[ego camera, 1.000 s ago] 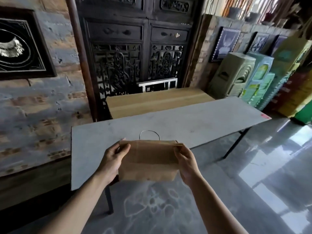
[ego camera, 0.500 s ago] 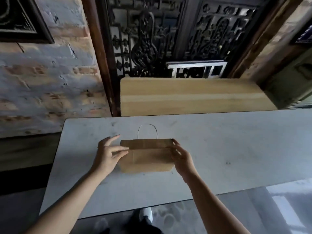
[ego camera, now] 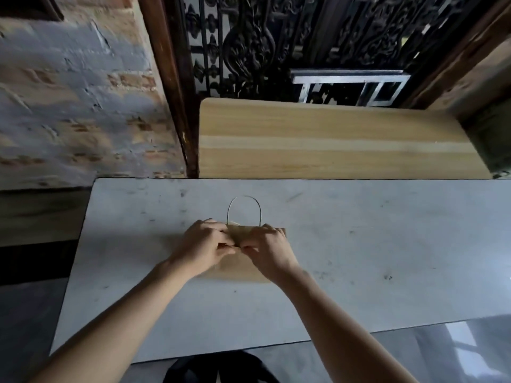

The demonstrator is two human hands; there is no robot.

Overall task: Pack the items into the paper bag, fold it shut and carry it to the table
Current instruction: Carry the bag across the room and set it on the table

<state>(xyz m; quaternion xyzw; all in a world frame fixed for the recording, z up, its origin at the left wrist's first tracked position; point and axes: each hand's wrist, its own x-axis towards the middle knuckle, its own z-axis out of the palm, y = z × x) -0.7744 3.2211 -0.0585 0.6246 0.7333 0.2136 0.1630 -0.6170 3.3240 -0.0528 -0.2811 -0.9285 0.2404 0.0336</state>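
Note:
A brown paper bag (ego camera: 240, 268) with a folded-over top rests on the grey table (ego camera: 373, 244), its thin wire-like handle (ego camera: 244, 208) arching up behind it. My left hand (ego camera: 203, 247) and my right hand (ego camera: 266, 251) lie side by side on the bag's folded top, fingers curled and pinching the paper at its middle. The hands cover most of the bag; only its lower front and a strip of the fold show. The contents are hidden.
A light wooden board (ego camera: 331, 142) lies just behind the table. Beyond it stand a dark carved door (ego camera: 276, 42) and a white frame (ego camera: 348, 87). A brick wall (ego camera: 77, 92) fills the left. The table's near edge is close to my body.
The bag has gone from held in the air in front of the table to resting on it. My hands moved from the bag's sides to the middle of its fold.

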